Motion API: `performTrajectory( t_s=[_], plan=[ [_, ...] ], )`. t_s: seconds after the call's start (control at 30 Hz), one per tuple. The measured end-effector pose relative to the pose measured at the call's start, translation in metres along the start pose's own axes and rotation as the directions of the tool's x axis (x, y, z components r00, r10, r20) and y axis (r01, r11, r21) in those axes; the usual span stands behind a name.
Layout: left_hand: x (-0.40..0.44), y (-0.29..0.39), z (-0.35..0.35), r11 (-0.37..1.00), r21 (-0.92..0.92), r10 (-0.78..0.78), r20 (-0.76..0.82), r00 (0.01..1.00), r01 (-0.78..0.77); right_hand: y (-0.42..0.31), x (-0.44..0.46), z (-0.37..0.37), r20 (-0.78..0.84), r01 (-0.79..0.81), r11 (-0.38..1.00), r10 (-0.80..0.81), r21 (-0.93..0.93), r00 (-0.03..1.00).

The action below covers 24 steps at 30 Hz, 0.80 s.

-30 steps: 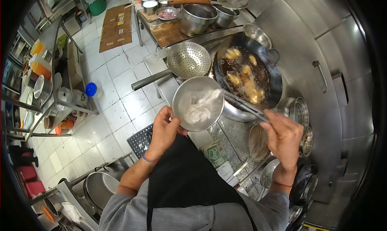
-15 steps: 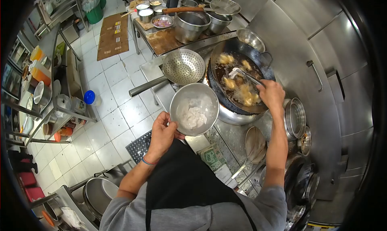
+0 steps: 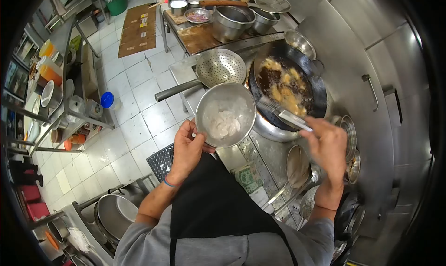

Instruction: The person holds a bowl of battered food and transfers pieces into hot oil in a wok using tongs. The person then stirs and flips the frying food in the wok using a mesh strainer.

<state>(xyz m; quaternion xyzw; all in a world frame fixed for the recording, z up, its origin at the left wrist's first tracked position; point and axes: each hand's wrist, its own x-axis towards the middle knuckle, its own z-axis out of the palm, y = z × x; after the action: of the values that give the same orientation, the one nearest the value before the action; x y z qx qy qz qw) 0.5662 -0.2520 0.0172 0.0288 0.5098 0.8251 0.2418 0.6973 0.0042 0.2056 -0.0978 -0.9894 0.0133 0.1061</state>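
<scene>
My left hand (image 3: 188,147) grips the rim of a metal bowl (image 3: 200,105), tilted towards me. Pale, batter-coated pieces (image 3: 225,124) lie in the bottom of the bowl. In my right hand (image 3: 326,143) is a pair of metal tongs (image 3: 290,117), blurred by motion, its tips near the front rim of the wok. Nothing can be made out between the tips. Golden pieces (image 3: 286,88) fry in dark, bubbling oil inside the black wok (image 3: 318,91). Just behind the bowl rests a perforated ladle strainer (image 3: 220,67), its handle pointing left.
A mesh skimmer (image 3: 297,166) lies on the steel counter right of my apron. Beyond the wok stand a small metal bowl (image 3: 299,44) and a big pot (image 3: 232,26). Left is a shelf unit (image 3: 69,112) with bottles and containers. A green-and-white packet (image 3: 249,177) lies near my waist.
My right hand has pulled back from the wok towards me, bringing the tongs from over the oil to its near rim. The pale piece at their tips no longer shows there.
</scene>
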Motion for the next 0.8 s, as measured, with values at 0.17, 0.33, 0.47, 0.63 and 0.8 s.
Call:
performTrajectory(
  t_s=[0.17, 0.33, 0.47, 0.63, 0.8],
  plan=[
    [-0.001, 0.002, 0.011, 0.993, 0.081, 0.075, 0.1, 0.992, -0.084, -0.025, -0.014, 0.022, 0.184, 0.005, 1.0, -0.002, -0.014, 0.983],
    [0.001, -0.003, 0.014, 0.995, 0.055, 0.071, 0.162, 0.984, -0.081, -0.027, -0.019, 0.017, 0.167, -0.04, 0.999, 0.036, 0.017, 0.985],
    [0.007, -0.011, 0.007, 0.997, 0.06, 0.034, 0.155, 0.987, -0.044, -0.012, -0.032, 0.002, -0.059, -0.046, 0.998, 0.049, 0.045, 0.997],
    [0.011, -0.02, 0.0, 0.998, 0.049, -0.038, 0.082, 0.996, 0.034, 0.026, -0.031, -0.012, -0.238, -0.253, 0.962, 0.223, -0.102, 0.945],
    [0.006, -0.021, 0.005, 1.0, 0.025, -0.019, 0.077, 0.997, 0.018, 0.12, -0.003, 0.039, -0.192, -0.504, 0.805, 0.466, -0.314, 0.864]
  ],
)
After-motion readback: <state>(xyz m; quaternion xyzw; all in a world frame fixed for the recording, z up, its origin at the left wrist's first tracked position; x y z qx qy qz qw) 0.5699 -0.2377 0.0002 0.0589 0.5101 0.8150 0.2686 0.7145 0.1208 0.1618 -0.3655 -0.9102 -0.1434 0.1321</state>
